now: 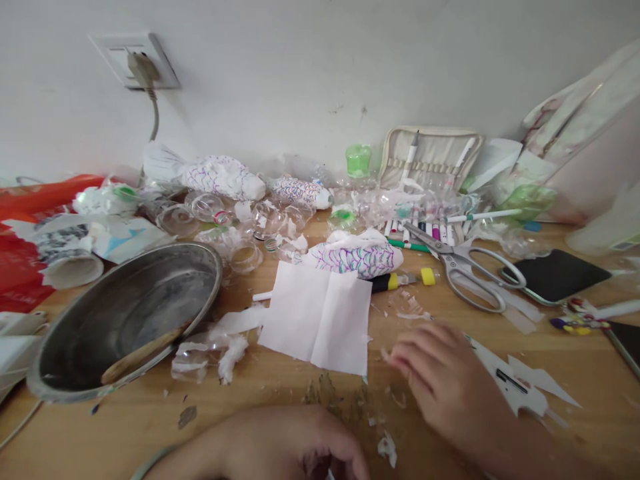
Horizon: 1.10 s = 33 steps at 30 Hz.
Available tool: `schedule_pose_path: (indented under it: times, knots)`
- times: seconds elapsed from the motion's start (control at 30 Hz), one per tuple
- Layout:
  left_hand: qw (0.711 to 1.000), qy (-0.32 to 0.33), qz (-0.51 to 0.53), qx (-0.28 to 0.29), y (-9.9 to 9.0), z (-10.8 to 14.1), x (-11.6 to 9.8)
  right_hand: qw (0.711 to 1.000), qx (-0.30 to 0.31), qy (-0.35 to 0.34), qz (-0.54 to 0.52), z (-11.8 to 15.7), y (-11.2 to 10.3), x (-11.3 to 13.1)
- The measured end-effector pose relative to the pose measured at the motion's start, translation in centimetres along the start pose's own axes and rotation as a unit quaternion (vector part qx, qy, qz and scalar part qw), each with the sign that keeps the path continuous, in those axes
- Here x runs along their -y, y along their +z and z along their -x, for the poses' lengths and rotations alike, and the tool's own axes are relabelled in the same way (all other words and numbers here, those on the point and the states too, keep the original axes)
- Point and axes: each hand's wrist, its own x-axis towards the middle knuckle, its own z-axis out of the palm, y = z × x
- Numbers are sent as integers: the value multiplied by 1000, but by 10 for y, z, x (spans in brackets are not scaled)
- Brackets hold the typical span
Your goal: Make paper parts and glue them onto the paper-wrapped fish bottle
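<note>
My left hand [300,440] is at the bottom edge, its fingers curled inward; what lies inside the curl is mostly hidden. Over the wood to the right, my right hand [435,373] is slightly blurred, with its fingertips drawn together. Whether a scrap sits between them I cannot make out. Between and beyond both hands lies a creased sheet of white paper [300,313]. Behind it rests a white paper fish [370,257] with purple and green scale marks. A yellow and black utility knife [387,282] shows just past the sheet, and grey-handled scissors [467,267] lie to its right.
A metal basin [150,287] with a wooden stick [140,353] stands left. Two more decorated fish, a larger one [223,177] and a smaller one [300,190], lie among cut plastic bottles by the wall. Markers [435,231], a phone [560,275] and a pen case [435,157] are right.
</note>
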Motion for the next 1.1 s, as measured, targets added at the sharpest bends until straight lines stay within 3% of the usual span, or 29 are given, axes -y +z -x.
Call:
schedule_pose_path:
  times: [0.1, 0.23, 0.3, 0.4, 0.5, 0.53, 0.6, 0.63, 0.7, 0.77, 0.9, 1.1]
  knots:
    - [999, 7, -13, -47, 2, 0, -3, 991, -71, 2, 114, -8, -18, -16]
    - [972, -44, -74, -218, 4, -3, -5, 982, -73, 25, 171, -8, -23, -35]
    - [955, -48, -104, -273, 4, -4, -5, 986, -54, 39, 154, -7, -22, -39]
    - [950, -27, -125, -286, 7, -5, -3, 995, -12, 62, 78, -6, -22, -35]
    - [945, -28, -120, -302, 9, -8, 3, 991, 68, 99, -51, -4, -20, -15]
    - [943, -31, -110, -313, 10, -9, 6, 976, 117, 137, -119, -2, -18, -6]
    - [939, -24, -84, -333, 10, -12, 11, 909, 215, 220, -280, 2, -10, 12]
    - [937, -13, -70, -342, 10, -14, 13, 877, 256, 251, -319, 4, -6, 20]
    - [934, 13, -55, -354, 9, -16, 17, 851, 310, 285, -314, 7, 5, 30]
    - [931, 26, -58, -359, 8, -16, 19, 862, 323, 288, -264, 10, 14, 33]
    - [924, 33, -111, -364, 9, -14, 19, 913, 296, 223, -168, 12, 25, 28]
    - [910, 32, -204, -360, 8, -10, 7, 924, 292, 229, -92, 11, 26, 28]
